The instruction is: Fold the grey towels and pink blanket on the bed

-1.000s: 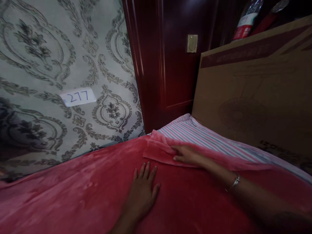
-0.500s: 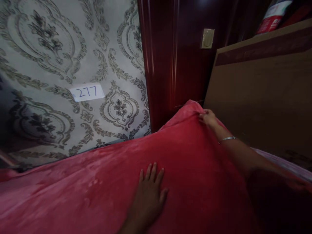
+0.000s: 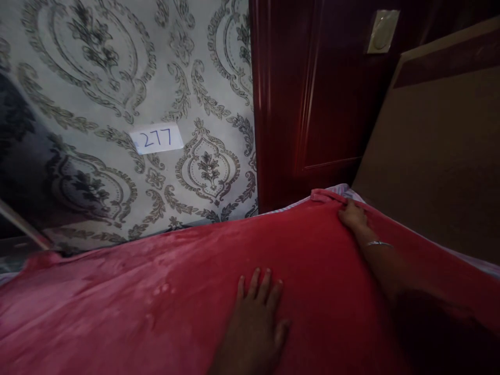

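Observation:
A red plush bedsheet (image 3: 187, 291) covers the bed in front of me, with faint wrinkles on its left part. My left hand (image 3: 253, 323) lies flat on it near the bottom middle, fingers spread. At the far corner my right hand (image 3: 353, 214), with a silver bangle on its wrist, has its fingers closed on the red sheet beside a small folded-over edge. Under that corner a striped cloth (image 3: 344, 190) peeks out along the border. The fingertips of my right hand are partly hidden.
Patterned wallpaper (image 3: 211, 166) with a paper label reading 277 (image 3: 156, 138) rises behind the bed. Dark red wood panelling (image 3: 289, 104) carries a switch plate (image 3: 383, 31). A large cardboard box (image 3: 441, 151) stands along the right side. A pale bar (image 3: 25, 226) slants at far left.
My right hand has lowered the raised corner of the red sheet onto the bed, exposing striped cloth beneath. My left hand stays flat. The view has shifted.

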Tool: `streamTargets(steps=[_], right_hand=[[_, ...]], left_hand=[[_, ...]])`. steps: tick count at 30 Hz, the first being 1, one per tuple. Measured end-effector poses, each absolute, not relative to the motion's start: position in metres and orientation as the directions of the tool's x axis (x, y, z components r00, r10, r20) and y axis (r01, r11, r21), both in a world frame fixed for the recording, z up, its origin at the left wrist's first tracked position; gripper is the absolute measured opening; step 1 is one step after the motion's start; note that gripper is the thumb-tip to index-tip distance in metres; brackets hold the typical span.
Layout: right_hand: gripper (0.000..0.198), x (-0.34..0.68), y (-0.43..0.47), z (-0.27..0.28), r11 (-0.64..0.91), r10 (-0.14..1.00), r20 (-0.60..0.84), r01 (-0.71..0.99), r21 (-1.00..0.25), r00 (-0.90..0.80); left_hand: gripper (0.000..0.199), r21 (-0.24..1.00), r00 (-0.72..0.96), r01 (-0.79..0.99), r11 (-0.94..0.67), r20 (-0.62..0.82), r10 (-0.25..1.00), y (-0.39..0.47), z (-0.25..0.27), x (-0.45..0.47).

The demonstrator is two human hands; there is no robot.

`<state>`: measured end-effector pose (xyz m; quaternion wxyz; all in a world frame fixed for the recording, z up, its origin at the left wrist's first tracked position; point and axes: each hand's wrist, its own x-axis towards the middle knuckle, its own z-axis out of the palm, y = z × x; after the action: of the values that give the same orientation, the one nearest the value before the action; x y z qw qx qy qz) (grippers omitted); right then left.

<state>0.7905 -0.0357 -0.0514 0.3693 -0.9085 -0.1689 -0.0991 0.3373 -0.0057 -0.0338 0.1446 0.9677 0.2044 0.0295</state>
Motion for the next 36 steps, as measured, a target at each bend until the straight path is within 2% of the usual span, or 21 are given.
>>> streamTargets(steps=[3, 6, 8, 9, 11, 14, 17, 20, 24, 28, 30, 33, 34, 36], right_hand=[[0.051, 0.786, -0.042, -0.042, -0.646, 0.124, 0.292, 0.300, -0.702, 0.948], [0.049, 0.780, -0.054, -0.029, -0.676, 0.015, 0.298, 0.230, -0.700, 0.954], [0.053, 0.775, -0.056, -0.020, -0.698, 0.017, 0.346, 0.259, -0.667, 0.938], [0.052, 0.771, -0.053, -0.016, -0.699, 0.080, 0.394, 0.333, -0.633, 0.916], [0.045, 0.759, -0.036, -0.010, -0.655, 0.299, 0.478, 0.542, -0.527, 0.826], [0.033, 0.737, 0.006, -0.009, -0.498, 0.630, 0.458, 0.779, -0.381, 0.627], [0.029, 0.722, 0.043, -0.016, -0.419, 0.783, 0.355, 0.855, -0.305, 0.510], [0.024, 0.721, 0.059, -0.020, -0.449, 0.830, 0.242, 0.859, -0.245, 0.503], [0.019, 0.724, 0.059, -0.016, -0.487, 0.845, 0.153, 0.855, -0.177, 0.513], [0.025, 0.714, 0.054, -0.008, -0.553, 0.781, 0.248, 0.819, -0.152, 0.573], [0.033, 0.712, 0.055, -0.005, -0.607, 0.675, 0.357, 0.761, -0.229, 0.645], [0.035, 0.717, 0.064, -0.008, -0.566, 0.492, 0.451, 0.668, -0.484, 0.744], [0.034, 0.720, 0.068, -0.011, -0.527, 0.471, 0.453, 0.653, -0.544, 0.757], [0.035, 0.724, 0.076, -0.022, -0.470, 0.494, 0.448, 0.663, -0.583, 0.745]], left_hand=[[0.060, 0.299, 0.912, 0.386, -0.873, 0.020, 0.410, -0.006, -0.034, 0.337], [0.060, 0.294, 0.911, 0.388, -0.874, 0.025, 0.413, -0.006, -0.034, 0.337], [0.060, 0.282, 0.911, 0.391, -0.876, 0.021, 0.413, -0.007, -0.032, 0.338], [0.061, 0.275, 0.910, 0.394, -0.877, 0.017, 0.414, -0.007, -0.031, 0.338], [0.061, 0.263, 0.909, 0.399, -0.879, 0.012, 0.416, -0.007, -0.030, 0.339], [0.061, 0.253, 0.909, 0.401, -0.880, 0.010, 0.417, -0.007, -0.029, 0.339], [0.061, 0.270, 0.909, 0.394, -0.878, 0.023, 0.415, -0.007, -0.032, 0.339], [0.062, 0.290, 0.912, 0.385, -0.876, 0.025, 0.409, -0.007, -0.035, 0.337], [0.063, 0.306, 0.913, 0.379, -0.873, 0.031, 0.407, -0.007, -0.035, 0.336], [0.062, 0.321, 0.909, 0.387, -0.864, 0.022, 0.415, -0.008, -0.033, 0.336], [0.062, 0.328, 0.911, 0.384, -0.863, 0.019, 0.413, -0.008, -0.031, 0.336], [0.063, 0.332, 0.912, 0.381, -0.863, 0.020, 0.410, -0.010, -0.029, 0.336], [0.063, 0.330, 0.912, 0.380, -0.864, 0.022, 0.410, -0.010, -0.029, 0.336], [0.063, 0.327, 0.912, 0.380, -0.865, 0.022, 0.409, -0.010, -0.029, 0.335]])
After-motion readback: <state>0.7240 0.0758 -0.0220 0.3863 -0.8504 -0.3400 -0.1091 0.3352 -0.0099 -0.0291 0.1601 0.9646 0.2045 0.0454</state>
